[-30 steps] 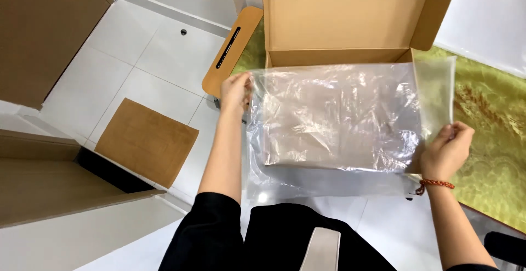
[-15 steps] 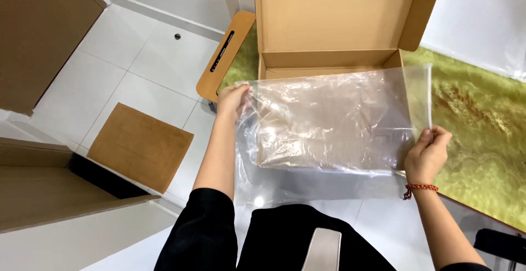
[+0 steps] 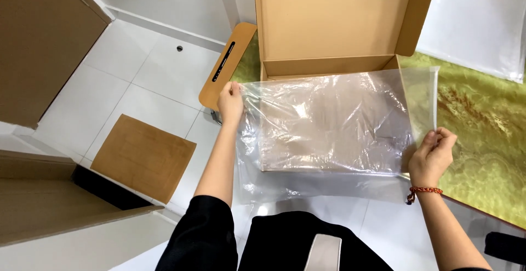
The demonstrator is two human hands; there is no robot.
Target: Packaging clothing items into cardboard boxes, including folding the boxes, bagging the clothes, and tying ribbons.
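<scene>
A large clear plastic bag (image 3: 329, 123) is stretched flat between my two hands over an open cardboard box (image 3: 329, 24). My left hand (image 3: 231, 102) pinches the bag's upper left corner. My right hand (image 3: 432, 153) grips the bag's right edge, where a narrow flap of plastic stands upright. A red bead bracelet sits on that wrist. The box's lid stands open at the back. The box bottom shows dimly through the plastic. The bag's lower edge hangs over the box front toward my lap.
The box rests on a green-gold patterned cloth (image 3: 482, 139). A small wooden stool seat (image 3: 224, 68) stands left of the box on the white tile floor. A square cardboard piece (image 3: 143, 156) and an open cardboard box (image 3: 49, 211) lie at left. White sheets (image 3: 476, 24) lie at back right.
Both hands have spread the bag a little flatter and lowered it over the box. My right hand slid down slightly along the right edge.
</scene>
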